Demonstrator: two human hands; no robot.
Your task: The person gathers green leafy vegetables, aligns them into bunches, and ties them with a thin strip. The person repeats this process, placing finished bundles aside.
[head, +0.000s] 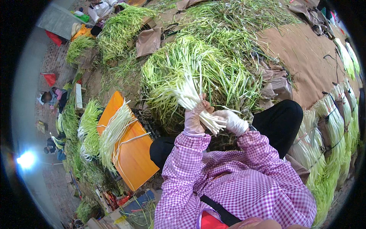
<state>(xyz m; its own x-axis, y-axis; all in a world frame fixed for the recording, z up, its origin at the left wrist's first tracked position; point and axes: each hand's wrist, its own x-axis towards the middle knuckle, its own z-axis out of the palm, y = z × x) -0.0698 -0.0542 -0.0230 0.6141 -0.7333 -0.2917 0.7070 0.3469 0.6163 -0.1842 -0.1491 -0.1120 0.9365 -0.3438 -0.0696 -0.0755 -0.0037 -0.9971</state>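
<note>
My left hand [197, 113], in a thin pale glove with some fingers bare, is closed around a bunch of white-stemmed garlic chives [187, 93]. The white stem ends point down towards my body, and the yellow-green leaves spread away over a large heap of loose chives [231, 77]. At the stem ends, my right hand [230, 120], in a white glove, has its fingers bent against the stalks; whether it grips any is unclear. To the left, a bundle of pale chives [115, 128] lies across an orange board [137, 160].
Bundled chives [331, 137] stand in rows at the right, beside a brown ground sheet [303, 54]. More chive heaps [120, 31] lie at the upper left. Another person [55, 98] is at the far left. Crumpled brown sheeting [276, 86] borders the main heap.
</note>
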